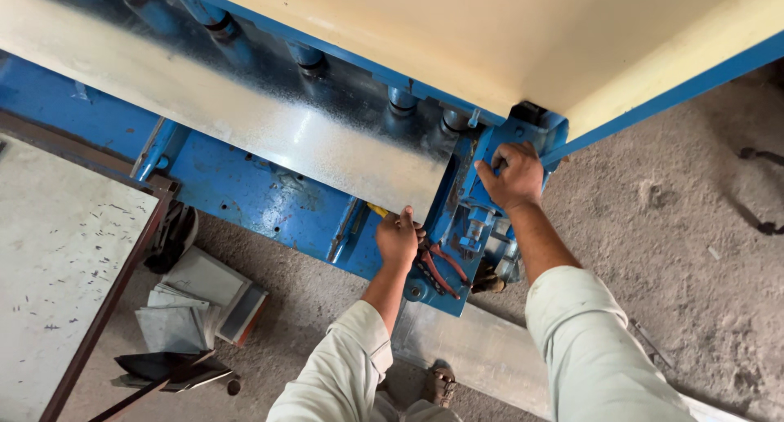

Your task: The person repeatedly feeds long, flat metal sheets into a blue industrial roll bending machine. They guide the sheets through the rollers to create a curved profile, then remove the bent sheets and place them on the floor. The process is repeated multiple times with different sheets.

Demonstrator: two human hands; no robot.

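Observation:
A galvanised metal sheet (220, 103) lies across the bed of a blue sheet-metal machine (261, 197). My left hand (398, 241) grips the sheet's near right corner, thumb on top. My right hand (513, 177) is closed on a blue bracket (531, 132) at the machine's right end. Red-handled pliers (441, 267) rest on the machine's end between my two hands. A cream panel (490, 38) with a blue edge covers the machine's top.
A grey table top (57, 259) with a dark frame stands at the left. Folded sheet pieces (196, 303) and dark scraps (167, 365) lie on the dusty floor (678, 226). A long metal strip (482, 348) runs along the floor by my sandalled foot (442, 383).

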